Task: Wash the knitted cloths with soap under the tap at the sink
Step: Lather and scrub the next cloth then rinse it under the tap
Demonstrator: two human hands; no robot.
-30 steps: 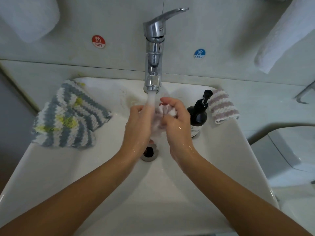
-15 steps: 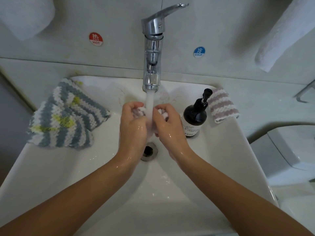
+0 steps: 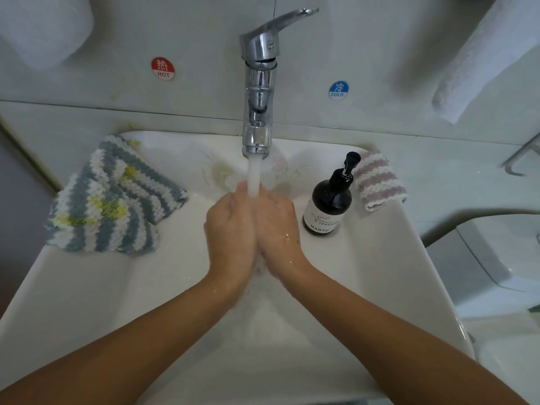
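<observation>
My left hand and my right hand are pressed together over the middle of the white sink, squeezing a small knitted cloth that is hidden between the palms. Water runs from the chrome tap onto the fingertips, and a little foam shows below the wrists. Grey, white and yellow striped knitted cloths lie on the sink's left rim. A pink and white striped cloth lies on the right rim behind the dark soap pump bottle.
White towels hang at the top right and top left of the wall. Hot and cold stickers flank the tap. A white toilet stands to the right of the sink.
The hands have closed flat against each other and slid slightly lower under the stream. The pale cloth, seen between the fingers earlier, is now covered by them.
</observation>
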